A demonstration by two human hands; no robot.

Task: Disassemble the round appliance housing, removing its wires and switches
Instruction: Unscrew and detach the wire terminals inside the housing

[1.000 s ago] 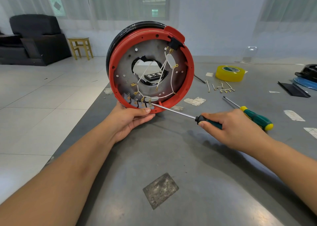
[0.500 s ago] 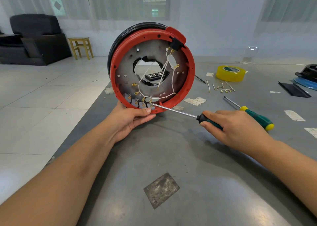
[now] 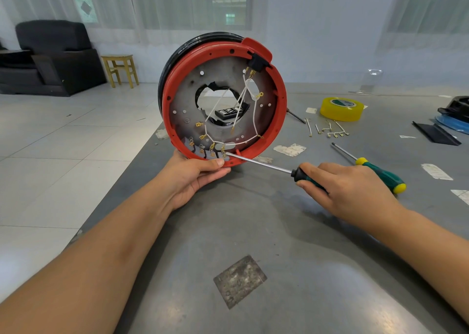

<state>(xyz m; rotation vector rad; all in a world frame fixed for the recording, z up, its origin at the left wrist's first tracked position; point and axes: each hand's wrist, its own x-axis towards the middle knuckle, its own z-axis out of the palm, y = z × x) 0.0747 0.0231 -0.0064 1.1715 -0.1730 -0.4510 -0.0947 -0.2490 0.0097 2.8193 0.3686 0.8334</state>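
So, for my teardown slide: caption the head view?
Left hand props the red housing upright while the right hand works a screwdriver at its switches.

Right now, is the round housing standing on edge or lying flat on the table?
Standing on edge. The round housing is upright on the table, its open wired side facing the camera, and the left hand holds its bottom rim.

Yellow tape roll (image 3: pixel 341 108), spare screwdriver (image 3: pixel 371 167), black armchair (image 3: pixel 52 56), wooden stool (image 3: pixel 121 69).

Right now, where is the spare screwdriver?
In the head view, the spare screwdriver lies on the table, on the right just beyond the right hand, nearer than the yellow tape roll.
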